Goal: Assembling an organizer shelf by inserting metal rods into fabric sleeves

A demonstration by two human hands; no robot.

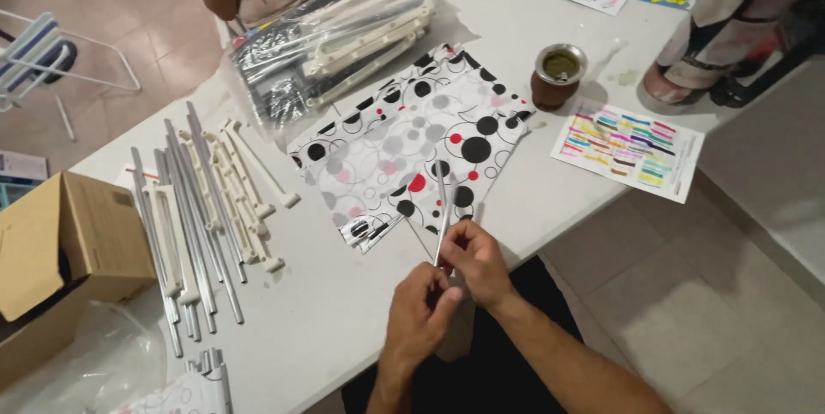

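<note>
Two hands are working at the near edge of the white table [344,319]: the left hand [418,315] and the right hand [478,263] are both pinching one thin grey rod [441,208], fingers closed narrowly around its lower end, with the right hand just above and beside the left. The rod's long axis is running almost straight away from the person, its free tip pointing up and slightly left, away from the hands, and lying over one sheet of white fabric with black, grey and red dots [412,143] that is spreading out just beyond the fingers. Well to the left of the left hand, a loose row of grey metal rods [193,216] and white plastic strips [236,190] is lying roughly parallel; they are overlapping too much for a sure count, perhaps a dozen or more in all. Farther left, one open cardboard box [86,242] is sitting at the table's corner. Beyond the fabric, one clear plastic bag of more white strips [344,36] is resting near another person's arm. Up and to the right of the right hand are standing one small brown cup [557,74] and one striped colourful paper sheet [627,147]
</note>
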